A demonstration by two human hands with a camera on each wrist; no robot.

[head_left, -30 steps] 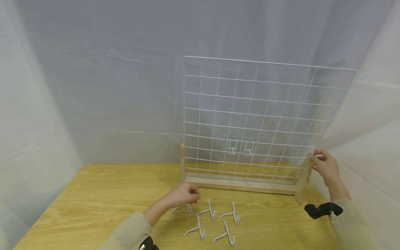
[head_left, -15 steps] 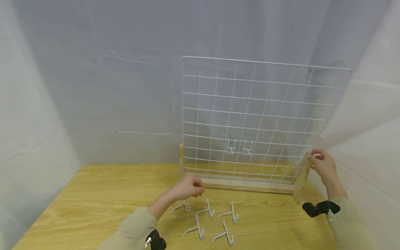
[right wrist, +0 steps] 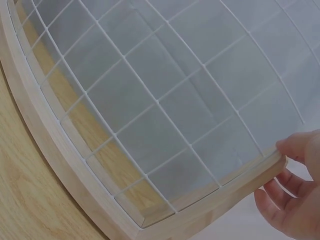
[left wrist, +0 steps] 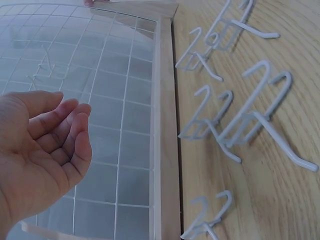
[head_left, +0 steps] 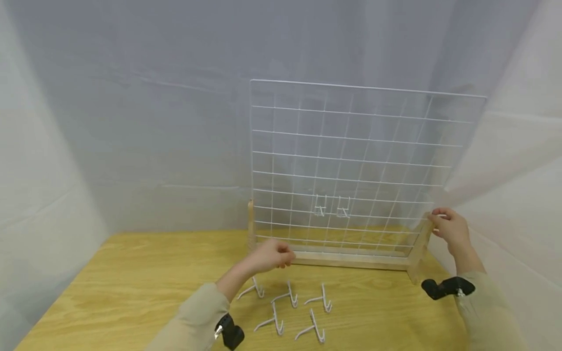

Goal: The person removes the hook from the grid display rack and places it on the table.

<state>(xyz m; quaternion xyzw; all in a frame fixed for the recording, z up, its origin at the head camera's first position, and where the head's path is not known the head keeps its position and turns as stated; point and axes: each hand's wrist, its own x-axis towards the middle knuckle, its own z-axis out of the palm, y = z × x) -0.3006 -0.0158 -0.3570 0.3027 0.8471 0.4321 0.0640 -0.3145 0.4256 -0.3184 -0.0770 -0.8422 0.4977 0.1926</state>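
Note:
A white wire grid panel (head_left: 369, 88) stands upright in a wooden stand (head_left: 351, 261). My right hand (head_left: 452, 231) pinches the top of the stand's right post (right wrist: 250, 186) between thumb and fingers. The left hand (head_left: 270, 254) hovers in front of the panel's lower left, its fingers loosely curled; in the left wrist view nothing shows in it. Two white wire hooks, one on the left (head_left: 320, 210) and one beside it (head_left: 344, 213), hang side by side low on the grid. Several loose white hooks (left wrist: 255, 117) lie on the table below the left hand.
The yellow wood-grain table (head_left: 153, 282) carries the stand near its back right. Pale grey sheeting (head_left: 175, 122) hangs behind, with white sheeting (head_left: 522, 195) close by the right hand. Each wrist wears a black camera strap, such as the left one (head_left: 230, 331).
My left hand has risen from over the loose hooks and moved right, towards the panel's base. The right hand keeps its hold on the post. The head view has shifted slightly.

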